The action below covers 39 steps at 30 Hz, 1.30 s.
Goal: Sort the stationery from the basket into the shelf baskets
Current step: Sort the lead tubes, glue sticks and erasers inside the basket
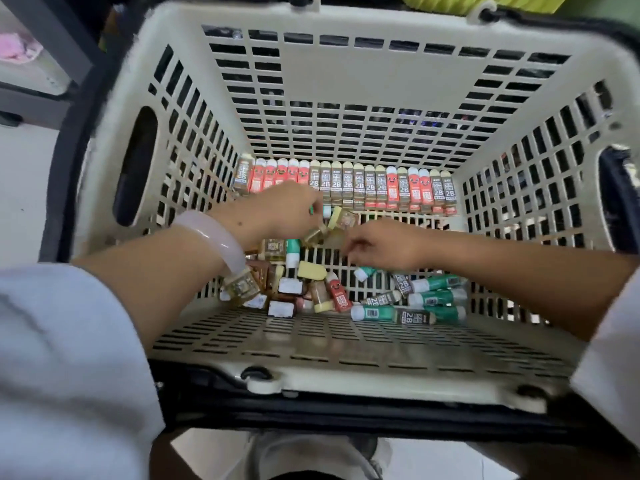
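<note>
Both hands are working down inside a cream slatted basket [346,84] with black trim and black handles folded along its rim. View is slightly motion-blurred.

Left hand [273,213], pale pink bangle [216,237] on its wrist, is reaching toward the middle of the basket floor. Its fingers are curling down over small items there and seem to be pinching one with a green end; the fingertips are hidden, so exactly what they are holding is hard to tell.

Right hand [381,245] is sitting just beside the left one, fingers curling down toward the loose pile. Cannot tell whether they are gripping anything.

Stationery inside:
- a tidy row of lead-refill tubes [346,185] is standing against the far wall, brown "2B" ones mixed with red ones, touching side by side
- a loose heap of small brown, yellow and clear cases [294,285] is lying under the left forearm, near the front wall
- green tubes [436,299] and a few brown 2B tubes are lying flat under the right forearm, front right

White sleeves [62,341] are showing at both lower corners.

Surroundings: the basket is filling most of the view. Pale floor [20,188] is showing at left, with a grey shelf frame [59,32] top left and something pink [19,46] behind it. A yellow-green object [485,1] is peeking over the far rim. A light-coloured shoe [311,455] is showing below the basket.
</note>
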Each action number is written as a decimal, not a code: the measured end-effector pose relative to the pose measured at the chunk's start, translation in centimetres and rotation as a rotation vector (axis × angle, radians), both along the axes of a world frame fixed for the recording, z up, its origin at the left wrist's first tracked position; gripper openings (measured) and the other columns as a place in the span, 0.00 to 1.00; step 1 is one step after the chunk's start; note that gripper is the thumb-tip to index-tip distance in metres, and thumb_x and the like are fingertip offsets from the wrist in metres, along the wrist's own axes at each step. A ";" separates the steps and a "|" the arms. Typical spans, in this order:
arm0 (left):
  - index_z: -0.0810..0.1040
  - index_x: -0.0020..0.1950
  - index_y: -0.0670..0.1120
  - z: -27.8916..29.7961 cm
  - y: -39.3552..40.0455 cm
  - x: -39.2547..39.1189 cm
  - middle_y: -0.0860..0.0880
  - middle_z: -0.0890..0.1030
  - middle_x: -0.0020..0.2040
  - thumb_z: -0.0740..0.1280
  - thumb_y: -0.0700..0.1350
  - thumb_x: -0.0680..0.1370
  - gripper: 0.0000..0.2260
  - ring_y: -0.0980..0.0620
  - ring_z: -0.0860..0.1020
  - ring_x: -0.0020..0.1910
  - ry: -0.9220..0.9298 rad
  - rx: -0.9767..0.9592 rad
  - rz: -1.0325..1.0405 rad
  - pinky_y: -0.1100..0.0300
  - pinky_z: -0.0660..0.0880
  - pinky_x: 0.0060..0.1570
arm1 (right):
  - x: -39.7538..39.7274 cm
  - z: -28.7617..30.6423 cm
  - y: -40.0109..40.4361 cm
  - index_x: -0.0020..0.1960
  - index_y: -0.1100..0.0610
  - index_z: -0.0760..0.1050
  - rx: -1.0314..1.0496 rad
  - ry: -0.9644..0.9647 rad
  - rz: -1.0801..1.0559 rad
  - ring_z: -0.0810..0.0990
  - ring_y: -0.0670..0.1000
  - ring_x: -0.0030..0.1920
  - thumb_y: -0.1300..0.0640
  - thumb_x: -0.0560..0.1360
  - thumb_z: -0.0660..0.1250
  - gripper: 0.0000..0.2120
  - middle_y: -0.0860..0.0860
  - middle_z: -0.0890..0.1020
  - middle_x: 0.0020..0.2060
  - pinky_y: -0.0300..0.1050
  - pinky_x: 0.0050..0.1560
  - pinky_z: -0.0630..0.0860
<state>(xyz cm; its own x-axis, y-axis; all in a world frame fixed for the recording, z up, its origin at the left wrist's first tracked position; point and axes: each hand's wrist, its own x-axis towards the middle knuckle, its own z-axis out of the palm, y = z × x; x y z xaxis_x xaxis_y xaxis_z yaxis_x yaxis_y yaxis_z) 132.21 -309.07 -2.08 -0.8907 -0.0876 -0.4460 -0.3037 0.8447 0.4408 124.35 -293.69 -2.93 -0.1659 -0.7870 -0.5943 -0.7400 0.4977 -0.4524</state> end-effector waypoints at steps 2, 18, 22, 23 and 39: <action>0.76 0.57 0.44 -1.0 1.2 0.4 0.46 0.78 0.53 0.61 0.44 0.78 0.10 0.55 0.71 0.43 -0.045 0.014 -0.227 0.63 0.66 0.40 | 0.9 -0.8 1.4 0.62 0.57 0.73 0.030 -0.024 0.053 0.77 0.49 0.50 0.58 0.77 0.61 0.14 0.52 0.79 0.56 0.38 0.49 0.71; 0.71 0.63 0.55 -3.5 2.6 2.2 0.50 0.70 0.57 0.67 0.58 0.72 0.21 0.51 0.67 0.54 -0.286 -0.207 -0.707 0.59 0.61 0.45 | 4.6 -3.5 1.7 0.57 0.55 0.75 0.025 0.059 0.240 0.71 0.53 0.54 0.54 0.75 0.64 0.12 0.57 0.68 0.59 0.47 0.55 0.72; 0.72 0.62 0.52 -3.0 2.4 2.0 0.49 0.71 0.55 0.66 0.56 0.74 0.18 0.50 0.72 0.53 -0.184 -0.276 -0.712 0.56 0.68 0.48 | 4.8 -4.1 2.0 0.66 0.58 0.67 0.012 0.170 0.238 0.75 0.58 0.55 0.49 0.75 0.64 0.23 0.58 0.67 0.62 0.47 0.52 0.74; 0.73 0.58 0.51 -2.8 2.2 1.8 0.50 0.72 0.53 0.65 0.55 0.74 0.15 0.50 0.73 0.52 -0.179 -0.268 -0.706 0.56 0.71 0.48 | 4.6 -4.2 1.8 0.67 0.59 0.66 0.010 0.167 0.214 0.75 0.58 0.56 0.49 0.76 0.63 0.23 0.59 0.68 0.62 0.47 0.53 0.73; 0.69 0.55 0.44 -1.1 1.3 0.0 0.50 0.74 0.41 0.63 0.49 0.78 0.11 0.53 0.70 0.37 -0.016 -0.200 -0.266 0.61 0.66 0.32 | 3.4 -3.5 0.7 0.52 0.58 0.74 -0.035 0.016 0.084 0.76 0.52 0.44 0.56 0.73 0.66 0.09 0.52 0.75 0.43 0.40 0.38 0.67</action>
